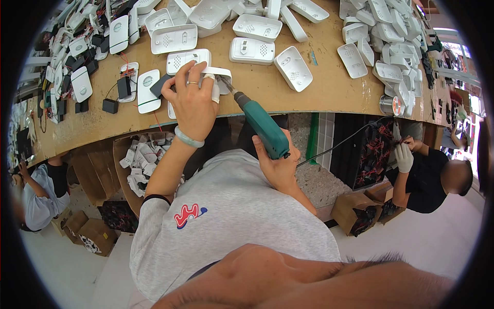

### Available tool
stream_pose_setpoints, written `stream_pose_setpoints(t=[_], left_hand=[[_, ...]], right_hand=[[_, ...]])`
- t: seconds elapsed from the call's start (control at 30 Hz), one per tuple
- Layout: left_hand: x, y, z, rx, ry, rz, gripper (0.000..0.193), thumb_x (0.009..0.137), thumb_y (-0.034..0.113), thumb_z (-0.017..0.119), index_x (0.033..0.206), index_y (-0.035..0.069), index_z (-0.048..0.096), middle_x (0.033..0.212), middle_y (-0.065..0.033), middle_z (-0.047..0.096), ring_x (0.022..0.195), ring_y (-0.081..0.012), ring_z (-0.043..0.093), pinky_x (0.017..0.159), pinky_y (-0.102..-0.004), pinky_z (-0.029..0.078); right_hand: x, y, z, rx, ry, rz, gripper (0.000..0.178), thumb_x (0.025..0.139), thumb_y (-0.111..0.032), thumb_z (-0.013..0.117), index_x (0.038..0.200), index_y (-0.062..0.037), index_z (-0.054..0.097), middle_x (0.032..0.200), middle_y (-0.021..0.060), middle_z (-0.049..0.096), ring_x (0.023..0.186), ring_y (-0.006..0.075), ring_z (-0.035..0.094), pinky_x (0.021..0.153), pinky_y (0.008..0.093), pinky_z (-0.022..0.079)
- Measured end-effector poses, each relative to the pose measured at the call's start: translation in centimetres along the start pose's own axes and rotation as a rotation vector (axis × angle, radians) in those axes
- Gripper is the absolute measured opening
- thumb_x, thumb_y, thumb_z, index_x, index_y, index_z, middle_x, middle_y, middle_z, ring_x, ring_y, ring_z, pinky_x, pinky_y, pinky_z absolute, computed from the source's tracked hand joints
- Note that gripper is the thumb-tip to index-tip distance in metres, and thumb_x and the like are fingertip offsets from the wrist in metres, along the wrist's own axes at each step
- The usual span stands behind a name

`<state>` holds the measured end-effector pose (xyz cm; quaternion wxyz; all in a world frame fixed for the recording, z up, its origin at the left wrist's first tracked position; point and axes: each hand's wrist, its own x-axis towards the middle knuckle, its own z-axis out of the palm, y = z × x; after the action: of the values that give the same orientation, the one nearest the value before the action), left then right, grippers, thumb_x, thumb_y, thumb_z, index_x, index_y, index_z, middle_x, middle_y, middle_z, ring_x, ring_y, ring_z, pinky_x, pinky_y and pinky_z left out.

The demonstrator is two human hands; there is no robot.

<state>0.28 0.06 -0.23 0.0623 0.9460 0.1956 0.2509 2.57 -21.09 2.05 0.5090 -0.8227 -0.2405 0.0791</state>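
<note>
The left hand (194, 98), fingers bent close together, grips a smooth white plastic housing (221, 71) with rounded corners, near the front of the table (329, 87). The right hand (278, 167) is wrapped around the rear of a matte green electric screwdriver (263, 124), whose slim metal shaft slants to the housing; whether its tip touches a screw cannot be told.

Beyond the left hand sit shallow white plastic shells (293, 69), rectangular with rounded ends and dotted with small perforations, and the pile thickens toward the far edge. Glossy white flat covers (149, 91) and boxy black blocks (124, 87) lie to the left. The table's tan, scuffed surface ends in a curved-looking front edge just beneath the screwdriver. Rightward, a broad stretch of tan surface leaves room to move, up to a shiny wire spool (390, 105).
</note>
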Motion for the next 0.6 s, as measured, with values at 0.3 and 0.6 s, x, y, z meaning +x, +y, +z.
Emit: stream_pose_setpoints(t=[0.3,0.6], left_hand=[[0.0,0.0,-0.1,0.006,-0.012,0.007,0.019,0.067,0.004,0.071,0.086,0.005,0.068,0.125,-0.0044,0.062,0.126,-0.0261,0.051,0.097,-0.0500,0.030],[-0.2,0.0,-0.2,0.000,-0.039,0.002,0.021,0.071,0.004,0.074,0.091,0.004,0.067,0.129,-0.0042,0.059,0.126,-0.0273,0.050,0.099,-0.0471,0.031]], right_hand=[[-0.3,-0.2,-0.4,0.028,-0.009,0.025,0.029,0.087,-0.007,0.078,0.109,-0.0007,0.061,0.085,0.0108,0.072,0.074,0.0143,0.070,0.067,0.0255,0.054],[-1.8,1.0,-2.2,0.103,0.118,0.032,0.031,0.081,-0.006,0.082,0.107,0.0011,0.067,0.088,0.0076,0.072,0.071,0.0091,0.064,0.065,0.0225,0.050]])
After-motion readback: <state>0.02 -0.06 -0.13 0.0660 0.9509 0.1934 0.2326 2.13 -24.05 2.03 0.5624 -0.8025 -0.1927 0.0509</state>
